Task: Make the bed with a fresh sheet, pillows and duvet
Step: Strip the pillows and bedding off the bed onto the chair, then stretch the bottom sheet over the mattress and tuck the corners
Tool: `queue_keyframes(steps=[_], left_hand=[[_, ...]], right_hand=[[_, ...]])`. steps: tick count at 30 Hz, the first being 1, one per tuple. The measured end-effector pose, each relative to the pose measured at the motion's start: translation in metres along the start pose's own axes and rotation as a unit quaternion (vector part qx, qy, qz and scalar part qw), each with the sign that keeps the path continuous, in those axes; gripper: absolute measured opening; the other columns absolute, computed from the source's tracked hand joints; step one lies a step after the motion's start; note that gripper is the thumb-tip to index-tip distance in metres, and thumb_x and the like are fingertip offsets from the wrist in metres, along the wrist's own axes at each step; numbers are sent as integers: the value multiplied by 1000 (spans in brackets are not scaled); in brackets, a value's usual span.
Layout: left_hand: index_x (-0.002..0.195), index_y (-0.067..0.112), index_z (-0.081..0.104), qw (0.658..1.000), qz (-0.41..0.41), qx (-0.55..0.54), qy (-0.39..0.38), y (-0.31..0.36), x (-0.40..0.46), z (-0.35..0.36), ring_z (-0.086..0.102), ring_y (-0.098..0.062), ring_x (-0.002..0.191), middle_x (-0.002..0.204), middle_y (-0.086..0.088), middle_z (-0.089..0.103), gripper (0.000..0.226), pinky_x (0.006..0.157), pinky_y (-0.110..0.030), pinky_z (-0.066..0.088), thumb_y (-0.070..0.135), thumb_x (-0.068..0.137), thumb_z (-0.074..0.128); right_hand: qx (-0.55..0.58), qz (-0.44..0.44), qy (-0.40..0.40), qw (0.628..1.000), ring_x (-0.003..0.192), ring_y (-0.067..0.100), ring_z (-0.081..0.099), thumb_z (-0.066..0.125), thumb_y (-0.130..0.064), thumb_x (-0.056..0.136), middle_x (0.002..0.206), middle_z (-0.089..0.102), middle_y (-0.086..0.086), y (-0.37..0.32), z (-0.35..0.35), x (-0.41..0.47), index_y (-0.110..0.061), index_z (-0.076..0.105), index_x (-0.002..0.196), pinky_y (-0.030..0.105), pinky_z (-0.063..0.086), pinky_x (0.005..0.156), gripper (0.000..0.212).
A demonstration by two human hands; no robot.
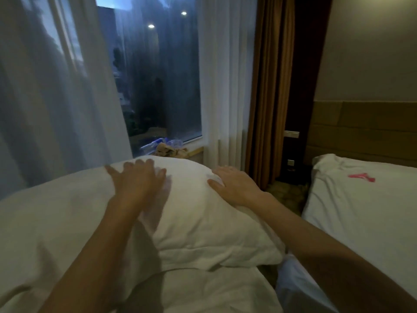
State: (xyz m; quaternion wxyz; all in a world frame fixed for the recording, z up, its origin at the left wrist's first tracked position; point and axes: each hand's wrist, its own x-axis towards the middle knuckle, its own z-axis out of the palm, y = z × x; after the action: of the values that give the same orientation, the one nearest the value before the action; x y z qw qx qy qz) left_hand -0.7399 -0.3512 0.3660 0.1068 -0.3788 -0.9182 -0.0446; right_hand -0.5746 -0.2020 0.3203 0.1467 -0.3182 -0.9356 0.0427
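A plump white pillow (198, 213) lies in the middle of the view on top of rumpled white bedding (45, 233). My left hand (137, 179) lies flat on the pillow's upper left part, fingers spread and straight, slightly blurred. My right hand (234, 184) rests palm down on the pillow's upper right edge, fingers straight. Neither hand grips the fabric.
A second bed (365, 211) with a white cover and a pink item (362, 177) stands to the right across a narrow gap. Sheer white curtains (56, 98) and a dark window (158, 75) lie ahead, with clutter on the sill (169, 150). A brown curtain (270, 86) hangs right of the window.
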Motion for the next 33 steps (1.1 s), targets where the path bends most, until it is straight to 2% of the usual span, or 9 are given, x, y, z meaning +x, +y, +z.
queue_keyframes(steps=[3,7,10,14,18,23,27,30,33], left_hand=[[140,23,42,991,115,-68,22,55,-19,-9,48,-26,125,141,-5,49,56,107,-48,34,57,97,30],[130,22,52,964,229,-135,-1,124,-40,-16,53,-26,116,129,-6,56,52,96,-44,41,56,96,34],[124,17,55,947,289,-132,-43,171,-54,-11,57,-24,107,120,-7,59,50,89,-39,47,55,96,37],[120,17,56,929,348,-110,-68,229,-79,6,59,-22,101,112,-4,61,47,82,-35,47,54,97,37],[126,21,53,907,394,-115,-90,288,-105,31,57,-21,105,118,-3,59,47,89,-37,46,53,97,36],[128,23,52,875,450,-95,-152,364,-129,75,57,-20,106,123,-2,59,48,77,-31,43,56,96,36],[137,26,46,845,476,-76,-232,416,-138,117,55,-18,115,136,1,53,53,95,-38,47,58,95,38],[138,25,45,844,476,-78,-235,445,-148,145,52,-18,119,138,0,51,53,95,-35,46,56,96,36],[138,24,46,835,476,-52,-272,460,-159,183,51,-19,121,139,1,51,52,94,-35,43,55,97,35]], right_hand=[[-38,53,7,998,130,22,41,37,-48,100,141,48,5,27,-14,-30,-16,45,138,39,33,106,50],[-29,108,12,994,131,23,41,48,-42,97,137,51,5,68,-35,-78,-16,49,135,41,39,104,46],[-39,156,1,987,126,23,45,50,-44,95,132,54,4,108,-47,-112,-19,49,136,40,43,100,48],[-48,227,-32,972,118,25,52,47,-44,96,131,57,6,160,-64,-160,-18,51,135,39,46,96,47],[-38,279,-56,958,121,25,51,44,-44,97,136,55,5,209,-70,-210,-19,52,133,37,43,97,44],[-13,329,-105,938,124,22,49,44,-43,98,139,52,1,275,-63,-266,-20,53,133,36,42,98,43],[-6,348,-157,924,116,22,53,44,-43,98,131,57,2,327,-45,-296,-19,58,126,36,45,95,39],[2,348,-177,921,111,21,56,43,-43,98,127,60,2,362,-21,-311,-18,59,124,37,46,93,39],[31,352,-197,915,109,20,56,43,-42,98,126,60,1,385,15,-320,-19,60,122,36,47,92,38]])
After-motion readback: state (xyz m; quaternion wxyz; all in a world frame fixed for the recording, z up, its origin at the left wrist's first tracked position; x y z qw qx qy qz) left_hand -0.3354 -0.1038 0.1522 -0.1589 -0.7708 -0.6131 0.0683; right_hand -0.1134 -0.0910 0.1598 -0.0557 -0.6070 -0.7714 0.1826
